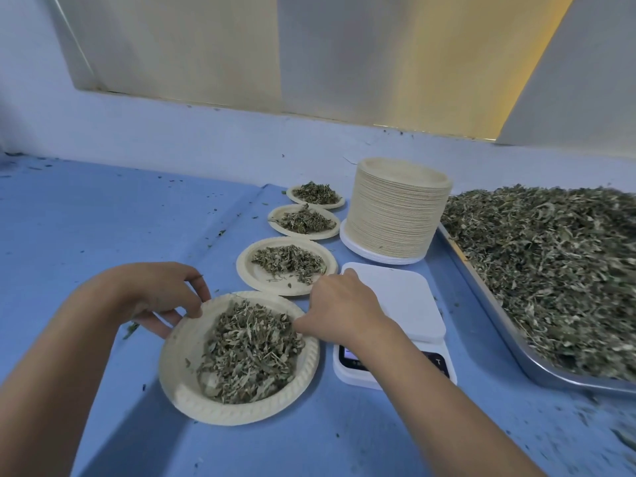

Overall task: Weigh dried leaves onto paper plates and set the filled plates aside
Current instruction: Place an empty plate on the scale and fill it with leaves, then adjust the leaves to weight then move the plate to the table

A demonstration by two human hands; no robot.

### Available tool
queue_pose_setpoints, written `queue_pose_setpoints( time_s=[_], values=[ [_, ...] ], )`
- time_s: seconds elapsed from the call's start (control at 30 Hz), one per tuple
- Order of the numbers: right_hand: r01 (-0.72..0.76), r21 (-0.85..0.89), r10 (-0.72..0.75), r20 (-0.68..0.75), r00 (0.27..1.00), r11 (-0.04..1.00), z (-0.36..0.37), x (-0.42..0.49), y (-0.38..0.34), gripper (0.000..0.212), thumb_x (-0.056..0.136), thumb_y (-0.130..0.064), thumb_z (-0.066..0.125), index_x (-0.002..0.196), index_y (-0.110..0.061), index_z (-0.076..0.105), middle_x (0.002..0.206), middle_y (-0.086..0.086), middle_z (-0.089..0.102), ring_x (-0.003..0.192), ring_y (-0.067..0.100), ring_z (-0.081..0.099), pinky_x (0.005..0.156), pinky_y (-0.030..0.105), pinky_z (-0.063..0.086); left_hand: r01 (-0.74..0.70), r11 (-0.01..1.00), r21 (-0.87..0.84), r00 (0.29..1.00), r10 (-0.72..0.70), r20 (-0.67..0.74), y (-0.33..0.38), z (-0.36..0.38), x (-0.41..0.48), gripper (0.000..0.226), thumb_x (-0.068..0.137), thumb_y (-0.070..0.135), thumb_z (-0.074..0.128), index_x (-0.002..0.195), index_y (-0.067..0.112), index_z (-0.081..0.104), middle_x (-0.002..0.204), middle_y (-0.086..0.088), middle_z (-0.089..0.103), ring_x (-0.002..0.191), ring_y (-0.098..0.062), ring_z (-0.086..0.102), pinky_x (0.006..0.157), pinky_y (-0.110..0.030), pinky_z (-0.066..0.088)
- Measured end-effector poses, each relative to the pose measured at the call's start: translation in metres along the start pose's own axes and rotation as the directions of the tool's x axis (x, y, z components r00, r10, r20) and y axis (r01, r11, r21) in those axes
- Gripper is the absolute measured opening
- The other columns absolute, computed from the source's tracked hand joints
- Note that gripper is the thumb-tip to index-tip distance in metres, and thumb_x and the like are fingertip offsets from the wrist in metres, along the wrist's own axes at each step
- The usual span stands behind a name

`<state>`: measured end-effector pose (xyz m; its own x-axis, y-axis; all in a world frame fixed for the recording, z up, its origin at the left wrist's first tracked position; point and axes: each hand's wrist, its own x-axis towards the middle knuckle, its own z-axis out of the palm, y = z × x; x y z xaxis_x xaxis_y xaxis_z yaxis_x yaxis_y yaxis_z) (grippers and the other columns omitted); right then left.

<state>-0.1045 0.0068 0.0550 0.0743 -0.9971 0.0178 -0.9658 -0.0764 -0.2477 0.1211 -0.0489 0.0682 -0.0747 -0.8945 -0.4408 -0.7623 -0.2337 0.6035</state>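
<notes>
A paper plate (182,359) heaped with dried leaves (249,352) sits tilted near the front of the blue table, left of the white scale (406,301). My left hand (161,297) pinches its far left rim, fingers under the edge. My right hand (344,308) grips the plate's far right rim, its wrist lying across the scale's display. The scale platform is bare. Three filled plates stand in a row behind: (261,280), (278,222), (292,196).
A tall stack of paper plates (395,208) stands behind the scale. A metal tray (516,335) piled with dried leaves (550,266) fills the right side. Leaf crumbs dot the blue table (103,218). A wall rises at the back.
</notes>
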Motion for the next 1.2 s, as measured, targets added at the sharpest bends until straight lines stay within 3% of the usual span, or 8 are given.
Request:
queue_pose_setpoints(
  time_s=[0.23, 0.53, 0.67, 0.8, 0.93, 1.03, 1.1, 1.2],
  values=[
    [-0.008, -0.038, 0.009, 0.018, 1.000, 0.999, -0.002, -0.001, -0.002, 0.041, 0.079, -0.038, 0.066, 0.058, -0.016, 0.038, 0.068, -0.001, 0.038, 0.093, 0.023, 0.029, 0.068, 0.033, 0.032, 0.011, 0.998, 0.056, 1.000, -0.012, 0.007, 0.002, 0.005, 0.002, 0.013, 0.085, 0.002, 0.061, 0.097, 0.008, 0.061, 0.097, -0.011, 0.067, 0.076, -0.023, 0.067, 0.057, -0.029, 0.058],
    [-0.061, -0.006, 0.061, -0.021, 0.998, 0.998, -0.001, -0.001, -0.003, 0.043, 0.083, -0.037, 0.063, 0.058, -0.014, 0.037, 0.066, 0.001, 0.038, 0.092, 0.024, 0.030, 0.065, 0.031, 0.031, 0.004, 1.000, 0.009, 0.998, -0.003, -0.063, 0.004, 0.007, 0.002, 0.007, 0.086, 0.007, 0.064, 0.092, 0.008, 0.064, 0.091, -0.006, 0.066, 0.076, -0.016, 0.063, 0.053, -0.024, 0.053],
    [-0.058, 0.030, 0.060, -0.064, 0.996, 0.998, -0.002, 0.001, -0.003, 0.037, 0.080, -0.039, 0.062, 0.059, -0.015, 0.044, 0.069, 0.000, 0.044, 0.093, 0.025, 0.040, 0.056, 0.031, 0.029, -0.104, 0.993, 0.053, 0.980, 0.111, -0.166, 0.013, 0.012, 0.003, 0.011, 0.086, 0.015, 0.065, 0.095, 0.010, 0.062, 0.101, -0.007, 0.065, 0.090, -0.020, 0.059, 0.071, -0.028, 0.046],
    [-0.023, 0.140, 0.057, -0.243, 0.968, 0.990, -0.009, 0.006, 0.003, 0.023, 0.085, -0.031, 0.059, 0.083, -0.009, 0.068, 0.090, 0.005, 0.061, 0.094, 0.025, 0.057, 0.069, 0.034, 0.049, -0.350, 0.925, 0.146, 0.862, 0.379, -0.338, 0.034, 0.029, 0.001, 0.011, 0.089, 0.013, 0.059, 0.099, 0.017, 0.063, 0.099, 0.004, 0.061, 0.091, -0.012, 0.054, 0.072, -0.022, 0.038],
    [0.065, 0.196, 0.062, -0.581, 0.812, 0.979, -0.032, 0.016, 0.025, 0.023, 0.093, -0.019, 0.053, 0.110, -0.009, 0.064, 0.109, 0.006, 0.058, 0.101, 0.022, 0.055, 0.082, 0.032, 0.042, -0.552, 0.834, -0.001, 0.755, 0.499, -0.426, 0.070, 0.053, -0.007, 0.017, 0.087, 0.010, 0.057, 0.080, 0.023, 0.065, 0.083, 0.009, 0.065, 0.072, -0.004, 0.056, 0.052, -0.009, 0.037],
    [0.064, 0.086, 0.023, -0.753, 0.658, 0.994, -0.061, 0.030, 0.050, 0.033, 0.095, -0.012, 0.050, 0.127, -0.008, 0.055, 0.125, 0.009, 0.054, 0.117, 0.025, 0.046, 0.091, 0.028, 0.033, -0.634, 0.747, -0.201, 0.721, 0.476, -0.504, 0.103, 0.073, -0.012, 0.022, 0.085, 0.008, 0.055, 0.074, 0.024, 0.065, 0.082, 0.004, 0.070, 0.078, -0.011, 0.063, 0.068, -0.016, 0.047],
    [0.018, 0.014, -0.001, -0.737, 0.676, 1.000, -0.078, 0.044, 0.066, 0.039, 0.096, -0.009, 0.044, 0.135, -0.008, 0.049, 0.136, 0.009, 0.050, 0.127, 0.026, 0.040, 0.100, 0.030, 0.030, -0.660, 0.661, -0.356, 0.729, 0.451, -0.514, 0.121, 0.084, -0.016, 0.023, 0.086, 0.005, 0.053, 0.075, 0.021, 0.065, 0.079, 0.003, 0.070, 0.077, -0.008, 0.066, 0.071, -0.023, 0.050],
    [-0.077, -0.100, -0.001, -0.615, 0.789, 0.992, -0.094, 0.062, 0.087, 0.037, 0.098, -0.004, 0.038, 0.133, -0.005, 0.051, 0.135, 0.013, 0.053, 0.126, 0.030, 0.044, 0.101, 0.039, 0.037, -0.638, 0.537, -0.552, 0.770, 0.427, -0.475, 0.143, 0.099, -0.023, 0.024, 0.087, 0.001, 0.049, 0.075, 0.015, 0.064, 0.074, 0.003, 0.067, 0.062, 0.000, 0.062, 0.057, -0.008, 0.046]
  ],
)
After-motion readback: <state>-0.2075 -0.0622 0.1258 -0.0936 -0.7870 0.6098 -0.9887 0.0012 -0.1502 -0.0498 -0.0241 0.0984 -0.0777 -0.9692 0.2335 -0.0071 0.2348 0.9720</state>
